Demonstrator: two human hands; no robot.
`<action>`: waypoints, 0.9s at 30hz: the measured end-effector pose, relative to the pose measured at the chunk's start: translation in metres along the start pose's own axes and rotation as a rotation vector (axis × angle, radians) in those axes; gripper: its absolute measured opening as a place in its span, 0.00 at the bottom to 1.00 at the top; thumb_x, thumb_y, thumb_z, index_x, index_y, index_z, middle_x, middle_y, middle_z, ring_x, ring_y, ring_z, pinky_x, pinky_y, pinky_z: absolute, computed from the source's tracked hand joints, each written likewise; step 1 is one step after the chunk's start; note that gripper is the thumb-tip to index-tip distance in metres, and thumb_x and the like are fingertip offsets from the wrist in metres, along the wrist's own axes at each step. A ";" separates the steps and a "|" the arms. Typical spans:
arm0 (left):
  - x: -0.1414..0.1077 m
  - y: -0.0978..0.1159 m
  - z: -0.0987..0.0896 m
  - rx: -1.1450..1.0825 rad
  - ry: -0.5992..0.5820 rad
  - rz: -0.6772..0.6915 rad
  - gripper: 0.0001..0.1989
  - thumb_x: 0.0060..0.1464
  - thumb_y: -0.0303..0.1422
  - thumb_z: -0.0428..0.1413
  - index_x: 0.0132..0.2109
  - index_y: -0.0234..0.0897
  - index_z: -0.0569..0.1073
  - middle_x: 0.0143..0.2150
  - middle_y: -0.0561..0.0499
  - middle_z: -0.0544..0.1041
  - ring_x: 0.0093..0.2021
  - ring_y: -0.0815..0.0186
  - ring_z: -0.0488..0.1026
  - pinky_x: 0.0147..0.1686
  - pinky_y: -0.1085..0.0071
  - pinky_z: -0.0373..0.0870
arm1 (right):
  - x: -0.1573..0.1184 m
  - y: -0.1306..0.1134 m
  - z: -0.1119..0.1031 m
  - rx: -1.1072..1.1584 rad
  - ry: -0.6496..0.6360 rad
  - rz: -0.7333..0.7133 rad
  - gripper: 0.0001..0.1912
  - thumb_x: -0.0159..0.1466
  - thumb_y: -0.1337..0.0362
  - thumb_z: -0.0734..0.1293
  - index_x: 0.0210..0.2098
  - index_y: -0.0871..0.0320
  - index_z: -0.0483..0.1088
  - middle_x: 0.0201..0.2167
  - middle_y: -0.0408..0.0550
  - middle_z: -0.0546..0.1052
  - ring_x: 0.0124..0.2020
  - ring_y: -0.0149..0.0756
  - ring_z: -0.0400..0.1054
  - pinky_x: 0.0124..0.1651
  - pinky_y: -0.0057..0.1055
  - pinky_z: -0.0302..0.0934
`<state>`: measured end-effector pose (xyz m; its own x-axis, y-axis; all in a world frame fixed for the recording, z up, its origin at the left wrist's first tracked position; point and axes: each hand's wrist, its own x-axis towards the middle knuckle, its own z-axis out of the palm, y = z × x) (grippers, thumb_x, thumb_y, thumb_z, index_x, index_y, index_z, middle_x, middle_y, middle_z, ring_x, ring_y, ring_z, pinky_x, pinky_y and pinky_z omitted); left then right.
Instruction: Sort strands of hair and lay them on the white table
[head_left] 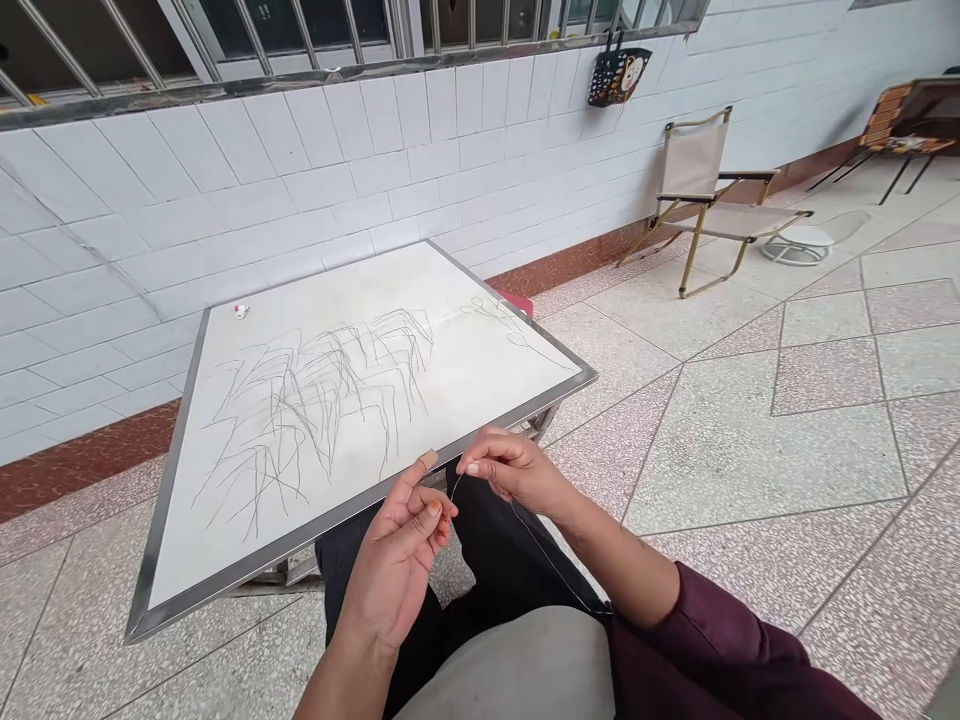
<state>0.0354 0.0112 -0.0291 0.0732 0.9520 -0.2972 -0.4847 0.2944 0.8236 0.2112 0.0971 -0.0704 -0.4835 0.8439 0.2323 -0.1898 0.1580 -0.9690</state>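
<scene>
My left hand (394, 565) is closed in a pinch of thumb and fingers, its index finger stretched out with a tan wrap on the tip. A thin pale strand (454, 488), thread or fine wire, runs from this pinch up to my right hand (521, 470). Thumb and forefinger of the right hand pinch the strand, and a length trails below that hand over my dark trousers. Just beyond both hands stands a white table (472, 385) with a grey metal edge. Many thin dark bent strands (330, 385) lie loosely across it, and a looped strand (517, 337) rests near its right edge.
A small white and red object (241, 312) sits at the table's far left corner. Behind rises a white tiled wall (315, 220) with barred windows and a hanging black basket (618, 76). A beige folding chair (697, 165) and a round wire-framed item (795, 247) stand on the right.
</scene>
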 end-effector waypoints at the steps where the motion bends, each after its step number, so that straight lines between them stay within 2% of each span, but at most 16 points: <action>1: 0.000 0.000 0.000 -0.030 0.003 -0.004 0.28 0.54 0.30 0.63 0.61 0.41 0.69 0.33 0.52 0.72 0.33 0.71 0.65 0.35 0.75 0.63 | 0.000 0.000 0.000 -0.001 -0.001 0.001 0.11 0.64 0.56 0.70 0.36 0.57 0.78 0.31 0.40 0.68 0.14 0.16 0.57 0.15 0.21 0.49; 8: 0.001 -0.004 -0.001 -0.073 -0.038 -0.077 0.28 0.53 0.29 0.64 0.60 0.39 0.71 0.32 0.52 0.72 0.29 0.74 0.62 0.31 0.76 0.62 | 0.001 0.003 0.000 0.031 -0.007 0.000 0.10 0.63 0.56 0.70 0.35 0.57 0.77 0.31 0.39 0.67 0.14 0.16 0.57 0.15 0.21 0.49; 19: -0.002 -0.006 -0.003 -0.065 -0.074 0.023 0.33 0.50 0.25 0.64 0.63 0.43 0.67 0.30 0.55 0.71 0.31 0.73 0.64 0.36 0.76 0.62 | -0.001 0.000 0.007 0.097 -0.003 0.036 0.11 0.62 0.56 0.71 0.33 0.58 0.77 0.29 0.39 0.68 0.14 0.17 0.56 0.14 0.21 0.47; 27: -0.004 -0.003 -0.012 -0.070 -0.092 0.014 0.31 0.49 0.24 0.65 0.61 0.39 0.69 0.31 0.53 0.71 0.30 0.73 0.64 0.33 0.77 0.61 | -0.002 -0.006 0.012 0.091 -0.030 0.045 0.12 0.61 0.55 0.71 0.32 0.59 0.77 0.29 0.40 0.69 0.14 0.17 0.57 0.15 0.21 0.48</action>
<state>0.0259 0.0057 -0.0365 0.1445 0.9606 -0.2376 -0.5456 0.2777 0.7907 0.2034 0.0882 -0.0638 -0.5189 0.8330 0.1921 -0.2432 0.0716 -0.9673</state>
